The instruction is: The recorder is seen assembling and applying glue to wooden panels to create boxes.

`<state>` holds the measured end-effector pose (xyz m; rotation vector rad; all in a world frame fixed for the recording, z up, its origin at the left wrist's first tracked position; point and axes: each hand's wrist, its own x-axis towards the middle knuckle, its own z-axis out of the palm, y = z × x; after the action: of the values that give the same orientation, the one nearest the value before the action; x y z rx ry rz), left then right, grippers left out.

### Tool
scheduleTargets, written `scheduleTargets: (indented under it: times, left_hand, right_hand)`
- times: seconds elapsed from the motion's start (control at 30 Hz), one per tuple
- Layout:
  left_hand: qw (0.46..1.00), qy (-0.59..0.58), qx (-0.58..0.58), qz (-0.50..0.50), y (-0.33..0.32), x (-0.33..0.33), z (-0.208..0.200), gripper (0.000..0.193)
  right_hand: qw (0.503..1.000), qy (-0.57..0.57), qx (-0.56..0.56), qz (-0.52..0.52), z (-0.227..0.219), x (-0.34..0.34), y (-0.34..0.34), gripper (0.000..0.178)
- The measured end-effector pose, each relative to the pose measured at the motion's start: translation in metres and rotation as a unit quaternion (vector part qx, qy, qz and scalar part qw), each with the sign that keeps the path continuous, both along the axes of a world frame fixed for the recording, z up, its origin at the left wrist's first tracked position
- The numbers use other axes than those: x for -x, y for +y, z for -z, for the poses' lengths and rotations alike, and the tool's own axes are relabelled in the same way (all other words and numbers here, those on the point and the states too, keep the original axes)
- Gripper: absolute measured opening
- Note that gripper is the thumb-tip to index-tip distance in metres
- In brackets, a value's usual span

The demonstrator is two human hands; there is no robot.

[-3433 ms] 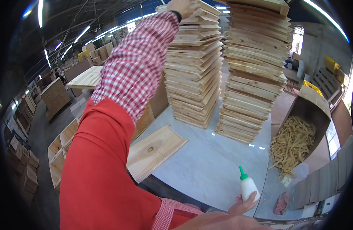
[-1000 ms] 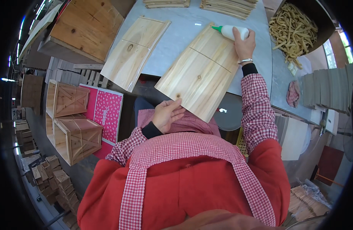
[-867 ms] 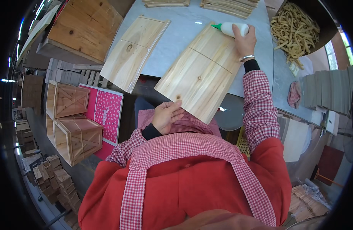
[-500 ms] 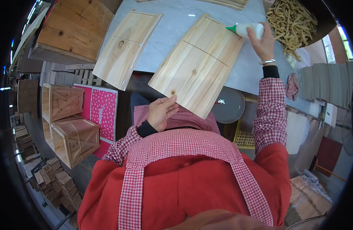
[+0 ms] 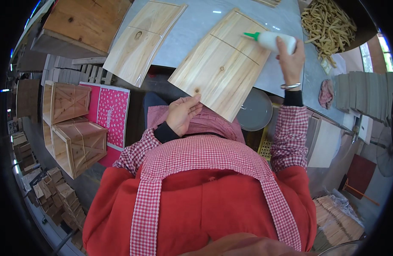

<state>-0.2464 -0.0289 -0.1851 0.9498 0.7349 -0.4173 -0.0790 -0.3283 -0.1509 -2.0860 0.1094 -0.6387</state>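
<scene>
In the head view, the right hand (image 5: 291, 59) is gripping a white glue bottle (image 5: 271, 41) over the far end of a wooden board (image 5: 222, 68) that is overhanging the desk's (image 5: 196, 25) near edge. The left hand (image 5: 182, 114), half curled and empty, is touching the board's near corner. The board looks stiff and light, best held by its edges; the bottle looks squeezable. Two boards are lying on the desk, with one bottle.
</scene>
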Motion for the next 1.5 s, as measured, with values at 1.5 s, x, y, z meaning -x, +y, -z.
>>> scheduleTargets:
  times: [1.5]
  left_hand:
    - [0.985, -0.054, 0.161, 0.025, -0.021, 0.004, -0.030, 0.049]
  right_hand:
    - [0.894, -0.081, -0.433, 0.078, 0.017, 0.090, -0.042, 0.034]
